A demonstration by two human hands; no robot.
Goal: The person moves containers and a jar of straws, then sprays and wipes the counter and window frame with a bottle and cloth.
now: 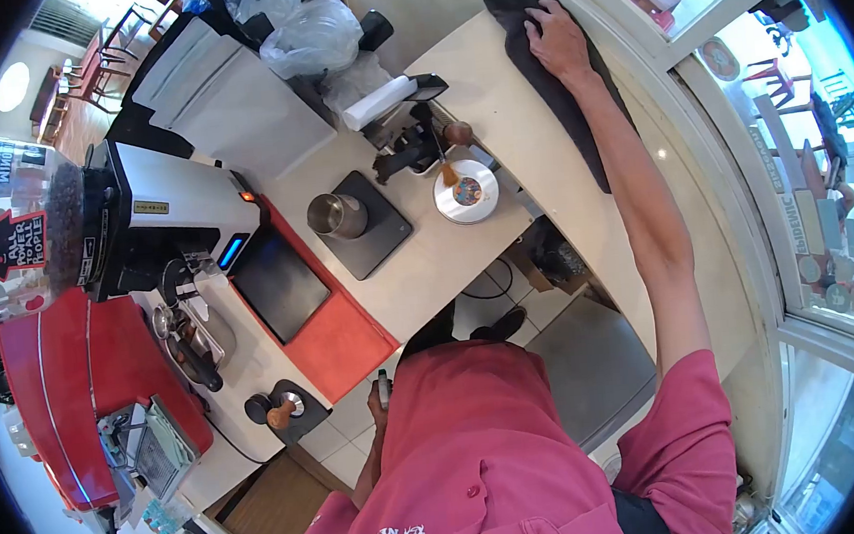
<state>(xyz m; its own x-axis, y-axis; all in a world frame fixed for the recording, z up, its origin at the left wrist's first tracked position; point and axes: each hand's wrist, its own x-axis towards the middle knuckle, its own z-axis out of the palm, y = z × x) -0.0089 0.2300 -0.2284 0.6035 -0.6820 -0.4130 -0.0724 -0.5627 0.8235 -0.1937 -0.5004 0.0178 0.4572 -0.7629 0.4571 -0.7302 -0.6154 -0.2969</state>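
Note:
My right hand (558, 44) reaches out to the far end of the counter by the window. It grips a dark grey cloth (581, 114), which lies lengthwise on the pale counter. Low at my side, my left hand (378, 403) is closed around a small narrow grey object (384, 386) whose kind I cannot make out. My apron or shirt front partly hides that hand. Nearest to it on the counter are a wooden-handled tamper (281, 413) on a dark mat and a red mat (338, 349).
A steel cup (338, 217) stands on a black scale (381, 232). Beside it lie a white round plate (480, 203) and a brush (449, 173). At left are a coffee grinder (186, 201), portafilters (193, 356) and a red espresso machine (56, 397). A window frame (720, 43) borders the right counter.

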